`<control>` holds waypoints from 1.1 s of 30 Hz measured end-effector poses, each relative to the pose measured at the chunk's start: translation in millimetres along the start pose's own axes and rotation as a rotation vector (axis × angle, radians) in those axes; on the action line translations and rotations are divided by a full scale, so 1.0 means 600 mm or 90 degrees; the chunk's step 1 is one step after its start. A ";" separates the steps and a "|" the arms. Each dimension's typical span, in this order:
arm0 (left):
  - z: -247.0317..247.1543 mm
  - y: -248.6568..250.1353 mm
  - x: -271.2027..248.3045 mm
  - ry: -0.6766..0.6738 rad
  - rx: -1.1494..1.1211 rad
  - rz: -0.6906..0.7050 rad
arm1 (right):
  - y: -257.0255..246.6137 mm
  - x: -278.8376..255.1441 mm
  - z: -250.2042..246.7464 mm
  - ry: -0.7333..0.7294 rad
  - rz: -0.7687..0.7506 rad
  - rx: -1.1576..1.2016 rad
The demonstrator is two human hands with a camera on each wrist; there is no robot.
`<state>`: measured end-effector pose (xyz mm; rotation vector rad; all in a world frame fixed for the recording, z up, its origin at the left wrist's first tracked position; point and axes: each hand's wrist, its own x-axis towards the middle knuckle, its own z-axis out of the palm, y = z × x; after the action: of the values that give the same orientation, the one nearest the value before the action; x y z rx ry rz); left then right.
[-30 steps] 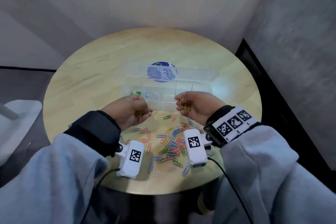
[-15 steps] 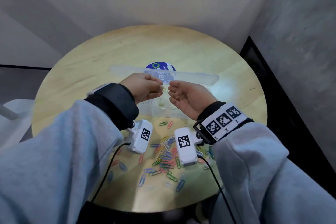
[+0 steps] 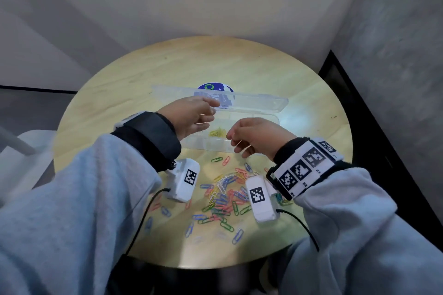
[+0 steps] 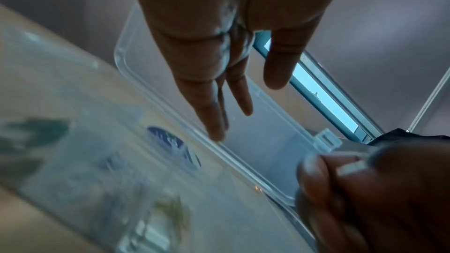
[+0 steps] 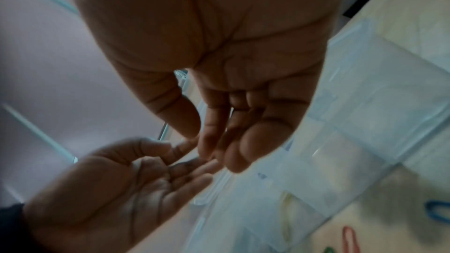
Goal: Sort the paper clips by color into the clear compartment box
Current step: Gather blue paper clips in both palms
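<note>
Yellow paper clips (image 3: 217, 132) lie in the clear compartment box (image 3: 251, 124). Both hands, left (image 3: 189, 117) and right (image 3: 256, 136), hover released above it. Mixed clips (image 3: 223, 196) lie by the near desk (image 3: 119, 74) edge.

Your way down into the box (image 3: 251, 148) is open from above; its raised lid (image 3: 254, 103) walls off the far side. Your left hand (image 3: 189, 116) and right hand (image 3: 256, 136) hover over it, close together. The near desk (image 3: 119, 79) is littered with loose paper clips (image 3: 225, 194). Walls (image 3: 395, 31) close in behind and to the right.
</note>
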<state>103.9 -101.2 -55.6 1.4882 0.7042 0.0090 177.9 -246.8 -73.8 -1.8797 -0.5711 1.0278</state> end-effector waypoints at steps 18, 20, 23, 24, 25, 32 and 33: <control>-0.153 -0.096 -0.088 0.057 0.802 -0.211 | -0.001 0.022 0.135 -0.086 -0.100 -0.562; -0.146 -0.108 -0.082 0.013 0.842 -0.200 | -0.006 0.027 0.149 -0.097 -0.111 -0.597; -0.141 -0.121 -0.076 -0.038 0.875 -0.140 | -0.020 0.033 0.174 -0.134 -0.131 -0.676; -0.141 -0.123 -0.075 -0.055 0.880 -0.127 | -0.025 0.036 0.182 -0.144 -0.145 -0.705; -0.141 -0.125 -0.074 -0.072 0.882 -0.116 | -0.030 0.040 0.190 -0.154 -0.159 -0.732; -0.156 -0.150 -0.076 -0.063 0.864 -0.111 | -0.031 0.073 0.225 -0.182 -0.165 -0.786; -0.158 -0.152 -0.075 -0.058 0.853 -0.121 | -0.028 0.075 0.227 -0.171 -0.169 -0.781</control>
<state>-10.6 -46.3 -111.8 2.6412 0.8021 -0.8110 89.1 -139.8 -113.2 -2.5471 -1.8613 0.7837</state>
